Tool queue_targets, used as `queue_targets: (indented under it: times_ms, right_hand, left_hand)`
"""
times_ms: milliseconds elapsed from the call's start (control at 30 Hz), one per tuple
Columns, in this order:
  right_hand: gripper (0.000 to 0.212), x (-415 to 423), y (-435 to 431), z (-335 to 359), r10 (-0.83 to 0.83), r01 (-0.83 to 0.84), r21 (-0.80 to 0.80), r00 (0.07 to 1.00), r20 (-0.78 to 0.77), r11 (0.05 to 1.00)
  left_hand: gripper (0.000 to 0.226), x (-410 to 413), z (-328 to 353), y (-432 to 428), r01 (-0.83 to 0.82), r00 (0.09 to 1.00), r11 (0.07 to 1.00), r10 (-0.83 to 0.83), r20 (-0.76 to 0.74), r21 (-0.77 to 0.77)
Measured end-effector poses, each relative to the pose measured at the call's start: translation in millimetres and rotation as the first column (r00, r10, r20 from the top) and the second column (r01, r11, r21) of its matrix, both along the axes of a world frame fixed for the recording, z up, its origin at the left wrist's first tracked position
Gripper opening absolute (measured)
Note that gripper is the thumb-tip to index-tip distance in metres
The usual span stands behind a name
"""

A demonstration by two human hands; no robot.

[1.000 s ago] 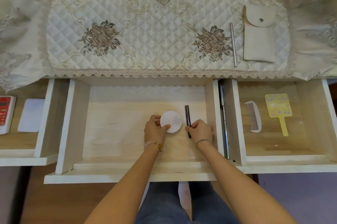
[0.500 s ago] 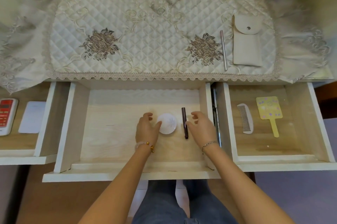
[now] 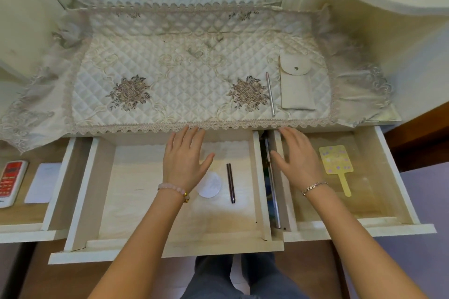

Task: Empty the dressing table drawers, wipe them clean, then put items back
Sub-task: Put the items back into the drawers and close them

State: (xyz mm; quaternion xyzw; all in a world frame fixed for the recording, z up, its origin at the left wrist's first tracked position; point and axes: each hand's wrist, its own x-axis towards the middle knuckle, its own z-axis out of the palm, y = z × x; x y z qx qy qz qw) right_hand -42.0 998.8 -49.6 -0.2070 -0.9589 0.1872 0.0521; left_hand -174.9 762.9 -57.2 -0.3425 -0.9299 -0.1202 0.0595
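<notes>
putting back: i judge the return stage is in hand; most things already lie in the three open drawers, and only two remain on the quilted cover [image 3: 194,75].
left hand [image 3: 184,160]: fingers straight and spread, holding nothing, over the back of the middle drawer [image 3: 82,189], fingertips near the lace edge [image 3: 136,128].
right hand [image 3: 296,160]: likewise flat and empty, over the left wall of the right drawer [image 3: 391,177].
middle drawer contents: round white compact [image 3: 211,187] partly hidden by the left wrist, dark slim tube [image 3: 230,183] just beside it, untouched.
right drawer contents: yellow hand mirror [image 3: 336,160]; whatever lies under the right hand is hidden.
left drawer [image 3: 58,184] contents: red and white device [image 3: 11,183] and white card [image 3: 42,182], side by side.
on top: cream pouch [image 3: 295,89] and silver stick [image 3: 270,93], just beside each other at the cover's right.
next move: likely a reach over the lace edge for pouch or stick; the thin stick calls for a careful pinch so that it does not roll.
edges: a metal rail [image 3: 273,189] shows in the gap between the middle and right drawers, where a slim thing could slip.
open room: the left half of the middle drawer and the front of the right drawer show only wood.
</notes>
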Motion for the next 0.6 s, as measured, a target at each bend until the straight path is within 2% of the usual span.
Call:
queue_targets:
  times_ms: [200, 333, 467, 600]
  right_hand:
    - [0.053, -3.5, 59.2, 10.3, -0.044, 0.051, 0.09, 0.996, -0.077, 0.995]
    - [0.058, -15.8, 106.5, 12.8, -0.099, 0.101, 0.084, 0.995, -0.027, 0.991]
    - [0.062, -36.2, 138.9, 12.2, -0.152, 0.152, -0.004, 0.988, 0.002, 0.988]
    - [0.065, -61.2, 149.7, 2.4, -0.234, 0.235, -0.139, 0.972, 0.023, 0.962]
  left_hand:
    - [0.057, -12.8, 14.4, 48.6, 0.064, 0.996, 0.998, -0.064, -0.061, -0.009]
    - [0.059, -25.6, 20.2, 95.4, 0.065, 0.997, 0.998, -0.065, -0.042, 0.004]
    - [0.059, -35.5, 14.4, 145.5, 0.037, 0.996, 0.998, -0.041, 0.075, 0.055]
    - [0.054, -32.7, 3.2, 189.7, -0.058, 0.966, 0.996, 0.038, 0.257, 0.072]
